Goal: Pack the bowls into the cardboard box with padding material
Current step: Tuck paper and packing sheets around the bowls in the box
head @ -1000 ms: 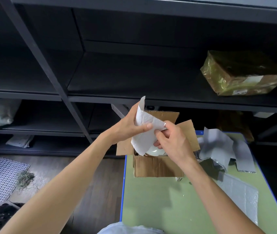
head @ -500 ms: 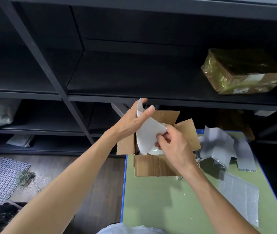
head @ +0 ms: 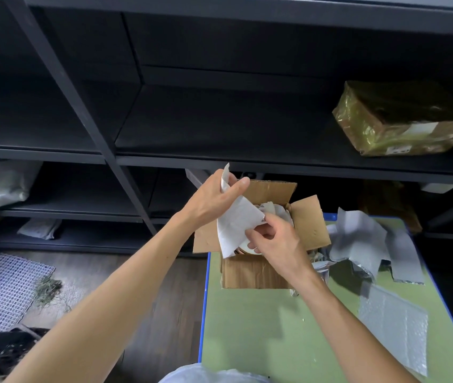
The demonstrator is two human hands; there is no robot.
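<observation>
Step in hand, as judged: padding is being tucked in beside the bowl. The box stands open at the desk's far left corner, flush with the left edge, flaps splayed. A white bowl is seen inside, mostly hidden; how many bowls are in there cannot be told.

The sheet is held over the box's left side. Its upper part is pinched by the left hand, thumb over the front, fingers behind. Its right corner is pinched by the right hand, fingers curled on it.

Sheet's long axis: near upright, slightly tilted. The top tip points up at the shelf; the bottom end hangs down at the box's left wall, just by the bowl's rim.

To be done well: the sheet should be fed down end-first between bowl and wall, guided by the right hand and released from the left only once it is seated. It should be pushed gently so the bowl is not jolted. Bunching above the rim should be avoided, or the flaps may not close.

Spare padding pile and bubble wrap lie along the desk's right edge.
</observation>
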